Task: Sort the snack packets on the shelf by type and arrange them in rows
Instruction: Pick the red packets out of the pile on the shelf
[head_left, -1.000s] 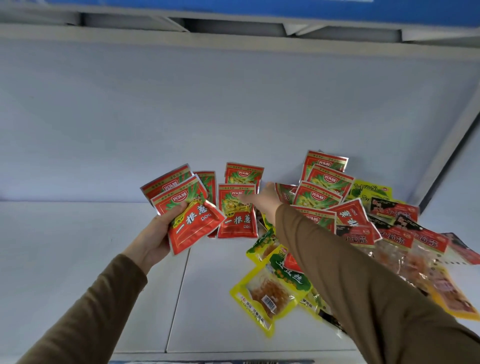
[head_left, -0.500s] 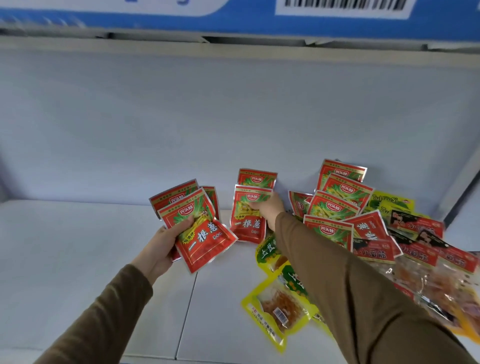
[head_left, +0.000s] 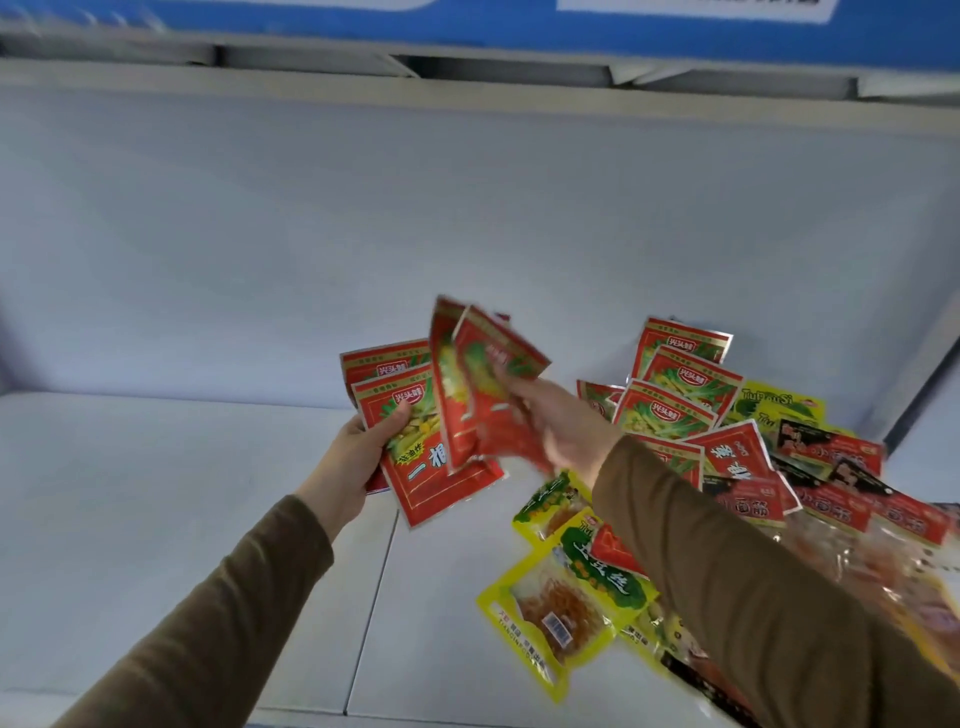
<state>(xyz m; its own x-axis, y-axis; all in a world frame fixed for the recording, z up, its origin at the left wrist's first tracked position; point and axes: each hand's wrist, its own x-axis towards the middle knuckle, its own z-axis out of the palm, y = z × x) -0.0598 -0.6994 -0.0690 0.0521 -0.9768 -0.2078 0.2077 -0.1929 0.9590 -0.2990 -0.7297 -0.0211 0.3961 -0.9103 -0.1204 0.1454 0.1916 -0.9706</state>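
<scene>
Both hands, left (head_left: 349, 462) and right (head_left: 563, 426), grip raised red packets (head_left: 488, 400).

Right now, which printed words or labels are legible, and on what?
"兴头鲜": red packets leaning in the pile.
"TuDouSi": yellow packet at the back.
"面筋": red-and-black packets.
Blurred: packets in the left hand and right hand; blue strip.

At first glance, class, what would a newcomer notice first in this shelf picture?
Both hands meet mid-frame: the left hand grips a fan of glossy red foil snack packets, and the right hand brings two more red packets to it. To the right, a jumbled heap of red and yellow plastic packets covers the white shelf.
</scene>
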